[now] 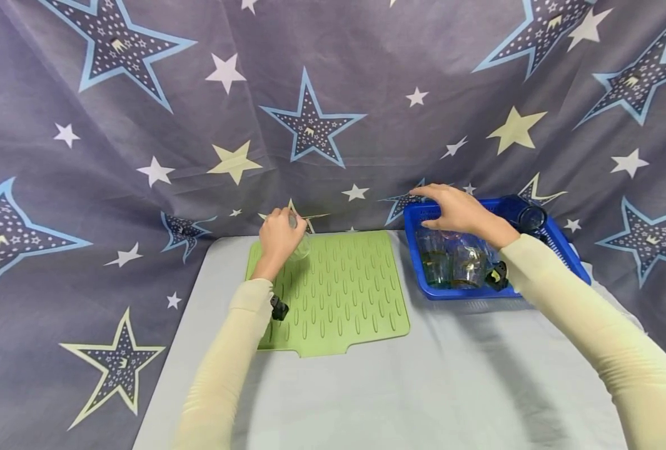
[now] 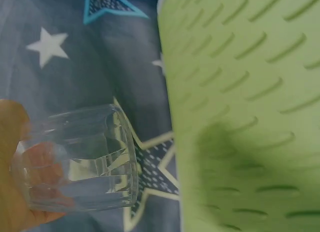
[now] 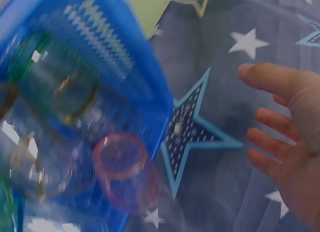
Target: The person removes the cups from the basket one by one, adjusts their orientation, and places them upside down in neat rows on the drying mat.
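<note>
The left hand is gripping a glass, fingers curled round its upper end, probably leaving the lower end free above the mat's far left. Over on the right, the right hand is hovering empty, fingers apart, above the basket, whose walls are seemingly corralling more glasses.

Past the far edge of the white-topped table, you have a grey-purple curtain, which also hangs along the table's left and right sides. On it, above the table's far edge, you can see a blue-edged star, a plain yellow star and small white star. Left of the table, you find a cream-edged star.
</note>
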Available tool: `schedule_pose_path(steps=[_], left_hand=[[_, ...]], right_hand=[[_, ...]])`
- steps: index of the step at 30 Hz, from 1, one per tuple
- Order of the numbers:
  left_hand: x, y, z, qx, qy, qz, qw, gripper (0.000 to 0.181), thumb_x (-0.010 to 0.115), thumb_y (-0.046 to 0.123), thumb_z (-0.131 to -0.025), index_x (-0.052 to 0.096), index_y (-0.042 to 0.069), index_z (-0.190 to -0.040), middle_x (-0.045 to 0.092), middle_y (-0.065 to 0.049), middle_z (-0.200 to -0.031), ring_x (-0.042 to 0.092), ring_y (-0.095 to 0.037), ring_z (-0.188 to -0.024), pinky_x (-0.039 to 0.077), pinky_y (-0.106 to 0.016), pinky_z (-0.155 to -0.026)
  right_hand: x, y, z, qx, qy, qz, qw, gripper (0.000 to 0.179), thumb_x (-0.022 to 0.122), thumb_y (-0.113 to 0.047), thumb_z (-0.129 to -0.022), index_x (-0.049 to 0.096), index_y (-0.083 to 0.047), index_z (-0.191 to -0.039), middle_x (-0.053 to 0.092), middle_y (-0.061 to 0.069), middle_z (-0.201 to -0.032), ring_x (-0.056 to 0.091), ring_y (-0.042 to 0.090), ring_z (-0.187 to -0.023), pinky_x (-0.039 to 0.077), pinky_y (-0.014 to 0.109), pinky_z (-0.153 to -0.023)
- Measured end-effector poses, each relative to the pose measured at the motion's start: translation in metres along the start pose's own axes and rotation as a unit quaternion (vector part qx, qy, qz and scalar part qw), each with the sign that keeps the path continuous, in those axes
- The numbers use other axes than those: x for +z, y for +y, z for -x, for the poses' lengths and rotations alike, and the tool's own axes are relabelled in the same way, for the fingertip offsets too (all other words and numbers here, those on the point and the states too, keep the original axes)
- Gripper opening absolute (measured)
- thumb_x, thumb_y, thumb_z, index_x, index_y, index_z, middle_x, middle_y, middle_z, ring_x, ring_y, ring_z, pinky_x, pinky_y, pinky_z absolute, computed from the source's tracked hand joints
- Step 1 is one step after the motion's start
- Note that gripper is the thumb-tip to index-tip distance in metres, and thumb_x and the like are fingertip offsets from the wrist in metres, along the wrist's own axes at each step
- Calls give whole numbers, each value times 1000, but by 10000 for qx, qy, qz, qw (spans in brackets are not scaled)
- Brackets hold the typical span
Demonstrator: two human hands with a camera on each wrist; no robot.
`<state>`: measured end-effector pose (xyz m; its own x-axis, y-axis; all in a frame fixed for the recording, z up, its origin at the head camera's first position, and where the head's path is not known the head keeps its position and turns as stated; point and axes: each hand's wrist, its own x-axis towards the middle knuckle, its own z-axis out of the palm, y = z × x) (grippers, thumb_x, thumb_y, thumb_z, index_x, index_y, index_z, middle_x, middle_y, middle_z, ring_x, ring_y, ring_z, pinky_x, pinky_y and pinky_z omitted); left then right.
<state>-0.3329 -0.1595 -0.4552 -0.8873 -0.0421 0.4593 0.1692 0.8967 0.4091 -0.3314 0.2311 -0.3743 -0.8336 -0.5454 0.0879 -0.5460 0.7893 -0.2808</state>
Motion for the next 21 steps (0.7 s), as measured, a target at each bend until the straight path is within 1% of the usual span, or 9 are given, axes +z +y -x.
schedule_pose_path(steps=[3, 7, 12, 14, 16, 19, 21], left_hand=[[0, -12, 2, -161, -14, -10, 9999, 30, 53, 24, -92, 71, 0, -97, 69, -20, -97, 67, -43, -90, 56, -56, -80], [3, -23, 3, -251, -75, -34, 9997, 32, 52, 25, -92, 70, 0, -98, 69, -20, -101, 66, -44, -96, 55, -56, -85], [8, -33, 3, -198, -140, -80, 9997, 30, 53, 24, -93, 70, -1, -98, 69, -21, -102, 66, -44, -99, 54, -55, -86], [9, -37, 3, -209, -223, -93, 9995, 29, 53, 23, -95, 69, -1, -99, 69, -22, -107, 65, -44, -102, 54, -55, -88], [11, -41, 3, -245, -343, -132, 9990, 30, 52, 23, -96, 69, -1, -101, 68, -23, -112, 64, -44, -106, 54, -55, -90], [12, -49, 4, -389, -555, -198, 9975, 32, 51, 25, -97, 68, -1, -105, 65, -24, -122, 61, -44, -112, 52, -56, -95], [13, -55, 4, -485, -675, -238, 9963, 32, 51, 25, -98, 67, -2, -107, 64, -25, -122, 60, -45, -113, 51, -56, -97]], right_hand=[[-2, 9, 1, -119, -28, 442, 9989, 73, 82, -17, -83, 51, -8, -148, 53, 24, -148, 50, 46, -134, 46, 65, -103], [-3, 21, 5, -82, -60, 755, 9971, 73, 83, -14, -80, 53, -7, -146, 56, 24, -144, 53, 46, -130, 49, 66, -97], [-4, 32, 11, 38, -138, 894, 9959, 73, 87, -20, -78, 56, -6, -143, 57, 24, -143, 52, 48, -131, 47, 67, -100], [-3, 36, 12, 106, -176, 933, 9954, 73, 87, -24, -78, 57, -5, -142, 57, 24, -142, 51, 48, -131, 46, 68, -101], [-2, 38, 12, 150, -224, 977, 9949, 72, 86, -27, -79, 58, -4, -141, 58, 25, -141, 51, 49, -132, 44, 68, -103], [1, 42, 11, 156, -317, 1049, 9939, 70, 85, -27, -81, 58, -2, -140, 58, 26, -141, 50, 49, -133, 41, 68, -107], [3, 45, 9, 117, -343, 1076, 9935, 68, 84, -27, -82, 58, -1, -140, 58, 27, -140, 51, 49, -132, 38, 68, -110]])
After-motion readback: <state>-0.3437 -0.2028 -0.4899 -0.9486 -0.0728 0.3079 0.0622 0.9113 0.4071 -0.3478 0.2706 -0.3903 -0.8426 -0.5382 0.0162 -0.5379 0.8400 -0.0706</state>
